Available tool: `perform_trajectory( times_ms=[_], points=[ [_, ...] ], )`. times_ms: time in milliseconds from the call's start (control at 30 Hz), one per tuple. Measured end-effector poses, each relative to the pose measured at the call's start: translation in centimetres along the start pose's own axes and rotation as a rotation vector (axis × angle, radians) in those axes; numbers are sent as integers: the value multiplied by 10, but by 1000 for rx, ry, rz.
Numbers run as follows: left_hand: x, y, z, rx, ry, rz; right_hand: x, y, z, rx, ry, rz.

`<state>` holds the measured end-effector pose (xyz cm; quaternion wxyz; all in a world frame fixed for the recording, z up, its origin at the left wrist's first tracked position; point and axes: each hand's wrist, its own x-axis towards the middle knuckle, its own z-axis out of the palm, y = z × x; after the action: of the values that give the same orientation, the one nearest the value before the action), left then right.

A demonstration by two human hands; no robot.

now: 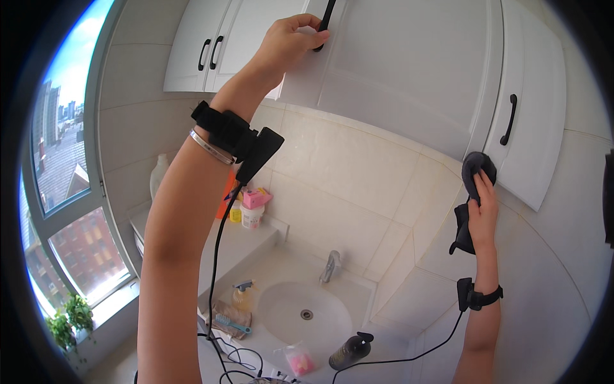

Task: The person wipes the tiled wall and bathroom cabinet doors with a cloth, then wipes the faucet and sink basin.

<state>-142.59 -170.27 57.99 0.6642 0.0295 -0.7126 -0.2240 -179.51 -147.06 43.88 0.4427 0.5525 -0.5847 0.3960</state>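
At the top centre, my left hand (292, 38) grips a black bar handle (327, 21) on a white cabinet door (407, 62). My right hand (483, 211), at the right, holds a dark grey cloth (475, 180) against the lower corner of that door. Part of the cloth hangs down beside my wrist. Another white door (530, 110) with a black handle adjoins on the right, just above my right hand. Both wrists carry black straps with cabled devices.
Below are a washbasin (307, 297), a chrome faucet (330, 265), a spray bottle (242, 295), a blue brush (233, 323) on a brown cloth, and a dark pump bottle (351, 350). Tubs and a pink packet (256, 197) stand on the left counter. Cables hang from both wrists.
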Motion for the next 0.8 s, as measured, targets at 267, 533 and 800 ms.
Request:
perform_trajectory(
  times_ms=[267, 533, 800],
  points=[
    [-70, 153, 21, 308, -28, 521, -58, -75, -5, 643, -203, 212],
    [-82, 221, 100, 407, -174, 834, -70, -119, -26, 596, -147, 285],
    [-111, 219, 148, 201, 119, 971, -103, -201, -89, 298, 26, 318]
  ],
)
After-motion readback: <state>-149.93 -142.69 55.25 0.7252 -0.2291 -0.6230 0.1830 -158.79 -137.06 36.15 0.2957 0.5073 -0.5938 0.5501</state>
